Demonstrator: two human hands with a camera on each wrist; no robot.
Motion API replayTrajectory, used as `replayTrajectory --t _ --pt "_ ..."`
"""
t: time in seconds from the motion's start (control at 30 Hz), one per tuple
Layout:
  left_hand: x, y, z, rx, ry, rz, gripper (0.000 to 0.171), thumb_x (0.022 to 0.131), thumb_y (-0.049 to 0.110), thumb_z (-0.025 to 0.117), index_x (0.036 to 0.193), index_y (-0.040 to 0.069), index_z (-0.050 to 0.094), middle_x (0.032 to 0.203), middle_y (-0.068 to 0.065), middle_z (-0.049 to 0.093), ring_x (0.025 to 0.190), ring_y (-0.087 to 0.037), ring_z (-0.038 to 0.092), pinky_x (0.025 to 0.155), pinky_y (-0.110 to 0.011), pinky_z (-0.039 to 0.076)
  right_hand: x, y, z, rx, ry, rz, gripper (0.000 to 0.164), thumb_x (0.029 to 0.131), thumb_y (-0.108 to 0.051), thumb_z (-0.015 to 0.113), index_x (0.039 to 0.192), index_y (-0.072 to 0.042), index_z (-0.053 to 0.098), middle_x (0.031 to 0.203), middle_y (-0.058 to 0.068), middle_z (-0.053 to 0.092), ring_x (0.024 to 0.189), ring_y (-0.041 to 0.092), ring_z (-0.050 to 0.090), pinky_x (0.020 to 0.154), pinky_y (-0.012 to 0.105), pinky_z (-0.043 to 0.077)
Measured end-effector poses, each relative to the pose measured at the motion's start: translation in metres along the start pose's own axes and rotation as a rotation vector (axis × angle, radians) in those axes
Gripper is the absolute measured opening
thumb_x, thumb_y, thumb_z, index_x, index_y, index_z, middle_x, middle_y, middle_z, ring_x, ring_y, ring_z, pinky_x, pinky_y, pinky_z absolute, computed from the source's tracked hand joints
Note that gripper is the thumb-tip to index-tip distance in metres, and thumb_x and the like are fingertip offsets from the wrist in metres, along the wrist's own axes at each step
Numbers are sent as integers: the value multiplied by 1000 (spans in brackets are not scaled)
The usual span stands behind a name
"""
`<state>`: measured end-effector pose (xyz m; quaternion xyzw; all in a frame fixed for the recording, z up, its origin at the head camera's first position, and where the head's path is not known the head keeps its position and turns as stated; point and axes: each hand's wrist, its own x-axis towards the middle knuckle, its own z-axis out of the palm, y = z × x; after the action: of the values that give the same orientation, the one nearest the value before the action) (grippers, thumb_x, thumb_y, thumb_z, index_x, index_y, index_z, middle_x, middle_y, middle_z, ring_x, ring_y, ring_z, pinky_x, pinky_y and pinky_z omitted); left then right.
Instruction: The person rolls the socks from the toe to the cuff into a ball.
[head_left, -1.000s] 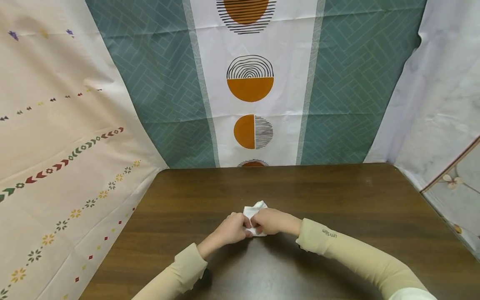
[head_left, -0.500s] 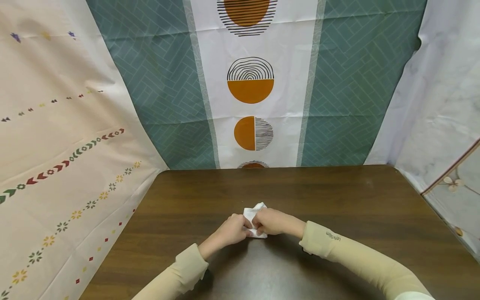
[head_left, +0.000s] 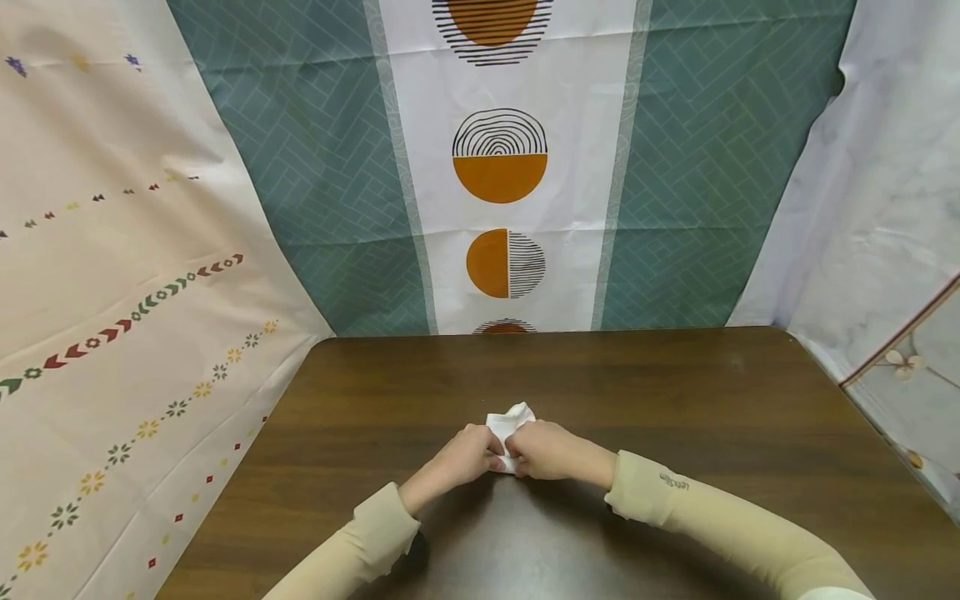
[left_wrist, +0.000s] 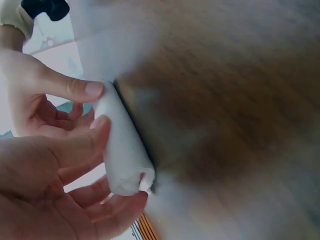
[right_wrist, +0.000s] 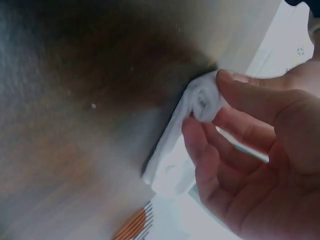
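Observation:
A small white cloth point(head_left: 504, 422), partly rolled up, lies on the table near the middle of the head view. Its near part forms a roll point(left_wrist: 122, 150), and the right wrist view shows the spiral end. A flat part of the cloth point(right_wrist: 170, 177) stretches away beyond the roll. My left hand point(head_left: 463, 455) grips the roll's left end, thumb on the near side and fingers reaching round. At the other end my right hand point(head_left: 558, 452) pinches the roll between thumb and fingers. Both thumbs sit close together along it in the left wrist view.
The dark brown wooden table point(head_left: 390, 375) extends around the hands on all sides. Behind it hangs a green and white curtain point(head_left: 675, 208) with orange half-circles. A patterned cream cloth point(head_left: 150, 350) borders the left, and a pale marbled sheet point(head_left: 877, 225) the right.
My right hand has shifted slightly toward me and now lies lower against the near edge of the cloth. The left hand stays nearly in place, still gripping its end.

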<state>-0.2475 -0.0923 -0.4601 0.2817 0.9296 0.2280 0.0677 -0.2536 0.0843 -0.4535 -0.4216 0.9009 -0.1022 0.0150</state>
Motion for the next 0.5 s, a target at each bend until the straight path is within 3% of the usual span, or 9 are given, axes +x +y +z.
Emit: replayTrajectory --t 0.23,0.33,0.5 --pt "3 6 0 82 -11 -39 7 77 14 78 83 12 78 80 4 75 66 -2 55 61 -21 45 -3 -7 7 -43 59 12 25 69 -11 83 84 -17 63 71 -5 57 63 9 51 54 29 43" --pt "5 6 0 105 -19 -69 4 78 16 77 79 12 76 74 4 73 62 -2 51 58 -22 44 -3 -8 8 -94 70 4 27 68 -12 84 85 -18 63 70 -4 58 64 10 53 54 30 45" --pt "10 8 -2 142 -34 -99 16 79 16 75 65 13 67 57 7 52 54 -7 41 50 -24 38 -2 -12 6 -212 82 -12 32 65 -15 87 80 -16 59 70 -2 61 66 15 58 55 30 48"
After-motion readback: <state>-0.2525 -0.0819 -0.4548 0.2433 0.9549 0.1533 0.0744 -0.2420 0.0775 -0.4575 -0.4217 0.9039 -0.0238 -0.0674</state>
